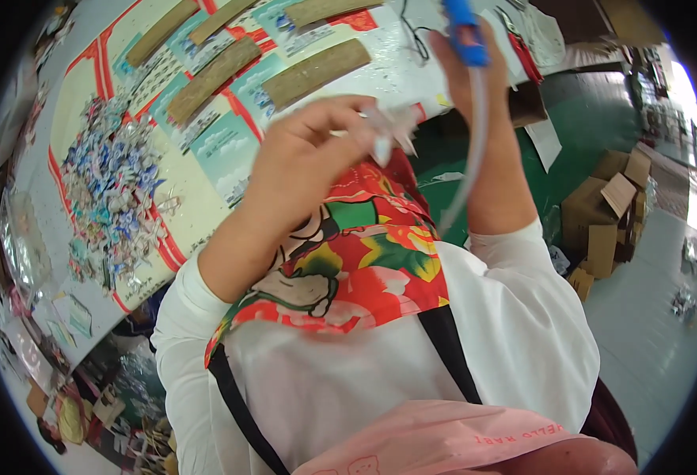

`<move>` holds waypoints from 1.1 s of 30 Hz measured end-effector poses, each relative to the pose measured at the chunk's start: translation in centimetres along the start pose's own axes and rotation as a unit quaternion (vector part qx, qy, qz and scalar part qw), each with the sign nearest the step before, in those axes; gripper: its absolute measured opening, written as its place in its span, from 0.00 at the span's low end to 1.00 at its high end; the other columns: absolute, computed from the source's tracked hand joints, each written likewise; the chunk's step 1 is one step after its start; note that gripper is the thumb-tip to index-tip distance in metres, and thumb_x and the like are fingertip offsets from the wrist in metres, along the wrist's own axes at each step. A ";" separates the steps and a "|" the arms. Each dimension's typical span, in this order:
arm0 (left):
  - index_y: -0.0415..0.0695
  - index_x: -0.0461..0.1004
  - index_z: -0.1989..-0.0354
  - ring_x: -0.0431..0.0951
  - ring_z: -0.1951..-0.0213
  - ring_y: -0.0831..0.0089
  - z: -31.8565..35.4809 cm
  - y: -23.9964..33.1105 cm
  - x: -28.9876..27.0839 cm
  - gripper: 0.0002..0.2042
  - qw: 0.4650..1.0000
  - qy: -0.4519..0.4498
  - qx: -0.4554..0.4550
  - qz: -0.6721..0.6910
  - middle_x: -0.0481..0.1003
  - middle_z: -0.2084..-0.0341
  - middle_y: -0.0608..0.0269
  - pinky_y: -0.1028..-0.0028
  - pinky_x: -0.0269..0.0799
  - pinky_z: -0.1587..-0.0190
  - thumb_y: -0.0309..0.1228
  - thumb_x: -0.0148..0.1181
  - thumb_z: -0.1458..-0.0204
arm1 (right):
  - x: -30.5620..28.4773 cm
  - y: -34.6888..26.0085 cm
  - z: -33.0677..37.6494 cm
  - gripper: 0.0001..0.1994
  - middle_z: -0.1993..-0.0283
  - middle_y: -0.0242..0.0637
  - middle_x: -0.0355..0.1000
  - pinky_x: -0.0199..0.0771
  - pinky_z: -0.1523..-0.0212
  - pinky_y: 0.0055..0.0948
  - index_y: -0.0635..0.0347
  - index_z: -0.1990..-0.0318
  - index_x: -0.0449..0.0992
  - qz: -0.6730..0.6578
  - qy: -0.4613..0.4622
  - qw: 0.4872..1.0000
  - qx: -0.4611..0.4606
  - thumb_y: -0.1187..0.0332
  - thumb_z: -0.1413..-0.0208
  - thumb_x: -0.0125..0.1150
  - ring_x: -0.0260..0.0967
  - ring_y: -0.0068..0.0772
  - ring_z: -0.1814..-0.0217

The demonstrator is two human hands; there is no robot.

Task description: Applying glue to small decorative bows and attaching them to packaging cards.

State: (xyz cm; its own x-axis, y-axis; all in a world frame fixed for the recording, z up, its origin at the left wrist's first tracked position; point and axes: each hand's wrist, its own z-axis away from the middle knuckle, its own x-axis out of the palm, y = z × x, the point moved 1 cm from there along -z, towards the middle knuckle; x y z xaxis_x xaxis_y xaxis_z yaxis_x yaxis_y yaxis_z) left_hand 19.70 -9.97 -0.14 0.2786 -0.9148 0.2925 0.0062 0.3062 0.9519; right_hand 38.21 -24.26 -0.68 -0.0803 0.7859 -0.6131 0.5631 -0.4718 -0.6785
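my left hand point(305, 150) pinches a small white folded piece point(392, 131) above the table's near edge. right hand point(467, 59) is clenched around a blue tool point(463, 28) with a hose, looks mid-application; next needs the tip aligned on the piece.

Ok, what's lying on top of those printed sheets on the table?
Brown oblong strips lie across the printed sheets, and a heap of small crumpled wrappers sits further left. The left hand and forearm cover the sheets' near edge, so anything there is hidden.

A pile of little paper scraps point(111, 186) lay on the table point(198, 178) to the left, wooden strips point(317, 73) lay behind it, and cardboard boxes point(609, 218) sat on the floor point(641, 332) to the right.
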 end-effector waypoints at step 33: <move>0.41 0.73 0.69 0.62 0.75 0.83 0.5 -0.4 -4.5 0.04 0.978 0.202 -0.022 0.047 0.73 0.77 0.68 0.85 0.58 0.68 0.27 0.58 0.44 | 0.9 -3.4 3.4 0.12 0.68 0.40 0.68 0.64 0.66 0.31 0.61 0.66 0.72 -0.134 -0.293 0.917 -0.236 0.76 0.63 0.63 0.62 0.37 0.69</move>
State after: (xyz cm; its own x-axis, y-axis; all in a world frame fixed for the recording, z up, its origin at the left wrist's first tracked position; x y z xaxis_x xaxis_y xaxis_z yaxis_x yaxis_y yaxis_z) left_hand 18.00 -6.14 -1.76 0.6359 -0.7063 0.3110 0.0003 0.4032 0.9151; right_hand 33.36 -23.32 -0.27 -0.6181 0.4332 -0.6560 0.7406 0.0409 -0.6707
